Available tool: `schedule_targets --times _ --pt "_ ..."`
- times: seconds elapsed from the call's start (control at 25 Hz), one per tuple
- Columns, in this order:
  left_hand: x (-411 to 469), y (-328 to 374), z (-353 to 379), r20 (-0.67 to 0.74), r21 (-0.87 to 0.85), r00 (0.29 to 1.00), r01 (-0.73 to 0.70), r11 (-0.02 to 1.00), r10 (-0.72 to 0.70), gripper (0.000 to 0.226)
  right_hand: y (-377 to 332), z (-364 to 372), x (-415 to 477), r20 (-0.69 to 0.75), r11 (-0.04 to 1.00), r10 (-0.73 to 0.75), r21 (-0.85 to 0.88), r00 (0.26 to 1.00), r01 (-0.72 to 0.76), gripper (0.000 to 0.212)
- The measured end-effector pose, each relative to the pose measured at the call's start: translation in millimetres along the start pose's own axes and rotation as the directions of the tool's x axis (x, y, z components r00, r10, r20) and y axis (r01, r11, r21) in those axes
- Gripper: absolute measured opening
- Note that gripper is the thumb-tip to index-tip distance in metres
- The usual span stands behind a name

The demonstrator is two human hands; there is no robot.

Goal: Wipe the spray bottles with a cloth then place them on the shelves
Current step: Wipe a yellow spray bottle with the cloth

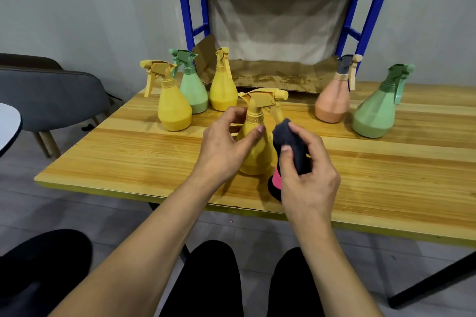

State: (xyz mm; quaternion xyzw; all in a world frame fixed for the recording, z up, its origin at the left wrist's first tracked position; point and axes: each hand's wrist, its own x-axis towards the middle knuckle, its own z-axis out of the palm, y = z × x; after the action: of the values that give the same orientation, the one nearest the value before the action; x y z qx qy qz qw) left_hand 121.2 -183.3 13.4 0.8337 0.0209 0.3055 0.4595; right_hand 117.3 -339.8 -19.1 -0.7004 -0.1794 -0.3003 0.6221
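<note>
A yellow spray bottle stands upright near the front middle of the wooden table. My left hand grips its neck and shoulder from the left. My right hand holds a dark grey cloth with a pink edge bunched against the bottle's right side. Behind, at the left, stand two yellow bottles and a green one. At the right stand an orange bottle and a green bottle.
A blue metal shelf rack rises behind the table, its lower shelf lined with brown cardboard at table height. A grey chair and a white round table edge sit at the left. My dark-clad knees are below the table's front edge.
</note>
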Motion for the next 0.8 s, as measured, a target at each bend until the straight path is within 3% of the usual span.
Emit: schedule_targets --times 0.12,0.28,0.44,0.56,0.68,0.8 --pt "0 -4 2 0.025 0.080 1.000 0.003 0.997 -0.005 0.049 6 -3 -8 -0.045 0.990 0.138 0.041 0.989 -0.136 0.034" --pt "-4 -3 5 0.018 0.041 0.999 0.032 0.999 -0.032 0.042 7 4 -8 -0.043 0.957 0.278 0.099 0.960 -0.273 0.034" --pt "-2 11 3 -0.061 -0.029 0.997 0.047 0.998 -0.049 0.017 -3 20 -3 0.082 0.979 0.190 0.056 0.978 -0.195 0.036" --pt "0 19 -2 -0.093 -0.081 0.994 0.043 0.996 -0.051 0.015 -5 27 8 0.080 0.978 0.197 0.050 0.977 -0.202 0.034" --pt "-1 17 -3 -0.099 -0.131 0.994 0.035 0.991 -0.048 0.020 -6 27 22 0.081 0.888 0.434 0.131 0.897 -0.442 0.028" --pt "-2 12 -2 -0.087 -0.191 0.995 0.031 0.981 -0.048 0.032 -11 29 32 0.139 0.641 0.682 0.359 0.718 -0.678 0.019"
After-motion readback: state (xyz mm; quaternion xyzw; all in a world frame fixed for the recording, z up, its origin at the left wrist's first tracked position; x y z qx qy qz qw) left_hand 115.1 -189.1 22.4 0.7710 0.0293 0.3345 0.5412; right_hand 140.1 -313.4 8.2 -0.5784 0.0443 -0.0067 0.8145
